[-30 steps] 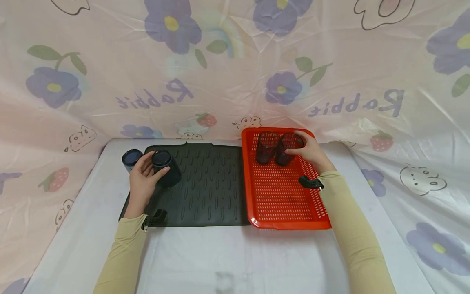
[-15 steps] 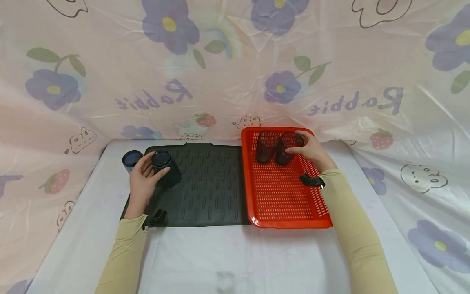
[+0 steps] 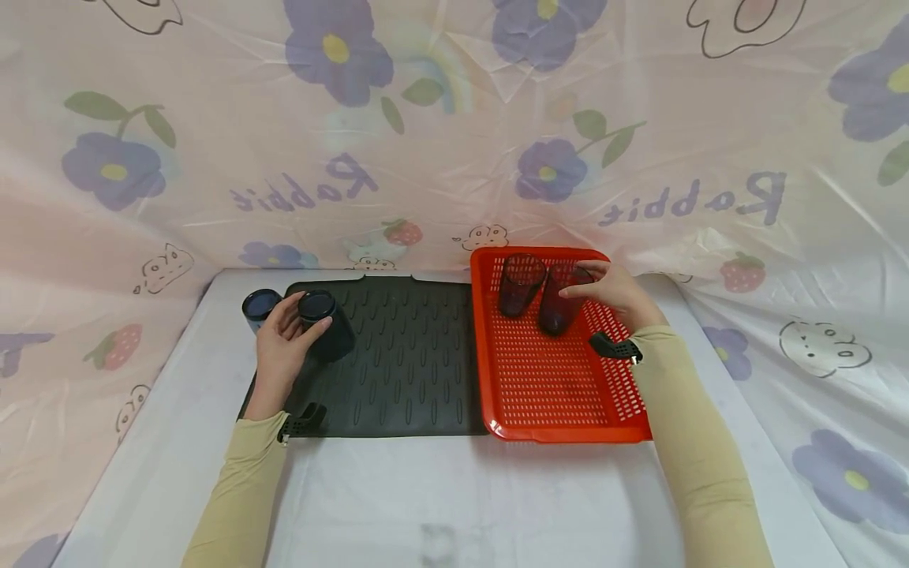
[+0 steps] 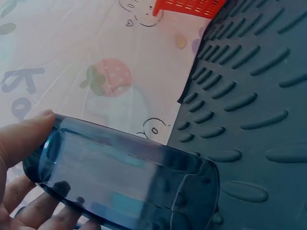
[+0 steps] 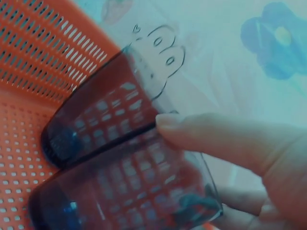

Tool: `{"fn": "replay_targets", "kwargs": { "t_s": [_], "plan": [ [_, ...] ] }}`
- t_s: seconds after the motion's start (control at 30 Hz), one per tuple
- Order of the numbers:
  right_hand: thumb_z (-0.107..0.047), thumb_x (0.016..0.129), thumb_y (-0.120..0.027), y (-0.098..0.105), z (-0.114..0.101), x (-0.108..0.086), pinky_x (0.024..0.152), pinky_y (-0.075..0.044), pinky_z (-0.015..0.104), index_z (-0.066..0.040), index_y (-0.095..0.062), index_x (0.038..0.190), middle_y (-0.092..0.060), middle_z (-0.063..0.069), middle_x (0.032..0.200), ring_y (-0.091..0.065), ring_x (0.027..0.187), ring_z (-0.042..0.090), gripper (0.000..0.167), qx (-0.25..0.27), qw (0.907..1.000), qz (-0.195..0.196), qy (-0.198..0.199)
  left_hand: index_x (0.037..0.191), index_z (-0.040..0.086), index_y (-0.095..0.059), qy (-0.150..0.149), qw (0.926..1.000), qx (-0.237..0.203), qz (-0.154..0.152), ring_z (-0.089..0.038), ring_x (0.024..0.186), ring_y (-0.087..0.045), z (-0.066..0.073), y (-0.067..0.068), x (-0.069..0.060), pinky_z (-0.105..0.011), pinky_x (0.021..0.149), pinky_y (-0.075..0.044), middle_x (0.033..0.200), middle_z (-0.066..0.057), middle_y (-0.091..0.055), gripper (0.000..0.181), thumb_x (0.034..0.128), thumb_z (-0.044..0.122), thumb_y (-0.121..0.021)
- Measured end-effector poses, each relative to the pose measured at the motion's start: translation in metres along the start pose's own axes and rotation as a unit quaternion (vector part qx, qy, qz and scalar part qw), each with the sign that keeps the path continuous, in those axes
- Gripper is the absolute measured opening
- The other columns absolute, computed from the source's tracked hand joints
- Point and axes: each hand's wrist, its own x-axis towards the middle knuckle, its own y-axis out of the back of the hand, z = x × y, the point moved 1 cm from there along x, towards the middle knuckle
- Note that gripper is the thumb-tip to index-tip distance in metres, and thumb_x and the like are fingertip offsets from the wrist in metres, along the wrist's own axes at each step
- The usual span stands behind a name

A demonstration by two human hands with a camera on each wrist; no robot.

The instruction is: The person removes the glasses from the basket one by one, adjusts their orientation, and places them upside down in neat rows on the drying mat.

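Observation:
On the black ribbed mat (image 3: 405, 359), a dark blue drinking glass (image 3: 332, 331) stands at the left. My left hand (image 3: 278, 347) grips its upper end, with the thumb on one side and fingers on the other. A second blue glass (image 3: 257, 308) is just left of those fingers, partly hidden by them. Inside the red basket (image 3: 554, 434), my right hand (image 3: 614, 292) pinches the rim of a dark see-through glass (image 3: 557, 308). Another such glass (image 3: 517, 292) leans beside it to the left. The right wrist view shows the thumb (image 5: 206, 134) across the held glass (image 5: 120, 187).
The basket has a perforated floor and raised walls, and it adjoins the mat's right edge. Both lie on a white-covered table (image 3: 454, 497). A patterned curtain (image 3: 440, 158) hangs close behind them and along the sides.
The glass in my right hand has shifted slightly toward me, and its lower end has parted from the neighbouring glass. My left hand keeps its grip in about the same spot.

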Motion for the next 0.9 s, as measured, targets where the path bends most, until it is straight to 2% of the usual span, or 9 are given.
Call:
{"fn": "replay_targets", "kwargs": {
  "t_s": [0.17,0.3,0.47,0.6,0.67,0.77,0.9],
  "plan": [
    [-0.020,0.081,-0.079,0.000,-0.007,-0.009,0.084,-0.048,0.028,-0.004,-0.031,0.148,-0.039,0.016,0.146,-0.047,0.113,0.019,0.084,0.018,0.9998,-0.010,0.003,0.143,0.014,-0.045,0.001,0.9998,0.020,0.004,-0.025,0.128,-0.046,-0.008,0.000,0.004,-0.039,0.107,-0.035,0.140,-0.011,-0.048,0.065,0.0851,0.017,-0.075],
    [-0.017,0.082,-0.078,0.000,-0.015,-0.018,0.072,-0.049,0.019,-0.004,-0.034,0.147,-0.041,0.016,0.145,-0.050,0.105,0.014,0.080,0.027,0.9995,-0.007,0.016,0.143,0.013,-0.044,-0.001,0.9995,0.030,0.004,-0.026,0.127,-0.046,-0.008,0.000,0.005,-0.040,0.107,-0.035,0.141,-0.011,-0.047,0.065,0.0861,0.021,-0.074],
    [-0.015,0.080,-0.079,-0.003,-0.025,-0.026,0.078,-0.048,0.019,-0.003,-0.034,0.147,-0.045,0.017,0.142,-0.047,0.120,0.022,0.081,0.022,0.9990,-0.005,0.039,0.144,0.011,-0.043,0.002,0.9990,0.045,-0.001,-0.027,0.128,-0.045,-0.006,0.000,0.006,-0.042,0.108,-0.034,0.142,-0.012,-0.046,0.066,0.0869,0.024,-0.073],
    [-0.018,0.078,-0.082,-0.005,-0.032,-0.031,0.096,-0.042,0.031,-0.003,-0.037,0.146,-0.047,0.017,0.140,-0.043,0.128,0.026,0.083,-0.018,0.9980,0.011,0.059,0.145,0.009,-0.041,0.008,0.9982,0.059,-0.007,-0.028,0.130,-0.044,-0.003,0.000,0.007,-0.042,0.107,-0.035,0.143,-0.013,-0.044,0.066,0.0884,0.028,-0.071],
    [-0.019,0.077,-0.083,-0.006,-0.036,-0.034,0.102,-0.037,0.038,-0.003,-0.038,0.145,-0.048,0.017,0.139,-0.043,0.128,0.027,0.083,-0.033,0.9971,0.020,0.066,0.146,0.010,-0.040,0.012,0.9976,0.068,-0.013,-0.028,0.130,-0.043,-0.002,0.001,0.006,-0.042,0.107,-0.035,0.144,-0.014,-0.043,0.066,0.0897,0.030,-0.069],
    [-0.020,0.076,-0.083,-0.008,-0.040,-0.038,0.103,-0.036,0.042,-0.003,-0.041,0.144,-0.049,0.018,0.138,-0.044,0.127,0.027,0.082,-0.042,0.9960,0.030,0.073,0.147,0.010,-0.039,0.013,0.9956,0.089,-0.024,-0.029,0.131,-0.042,0.002,0.004,0.004,-0.043,0.106,-0.036,0.144,-0.015,-0.042,0.063,0.0922,0.030,-0.066],
    [-0.019,0.076,-0.083,-0.012,-0.044,-0.044,0.101,-0.038,0.039,-0.002,-0.041,0.143,-0.052,0.017,0.136,-0.048,0.124,0.026,0.081,-0.030,0.9959,0.037,0.076,0.146,0.008,-0.041,-0.003,0.9924,0.118,-0.033,-0.031,0.129,-0.044,0.008,0.009,0.002,-0.045,0.104,-0.038,0.143,-0.017,-0.044,0.060,0.0933,0.025,-0.065]
  ]
}}
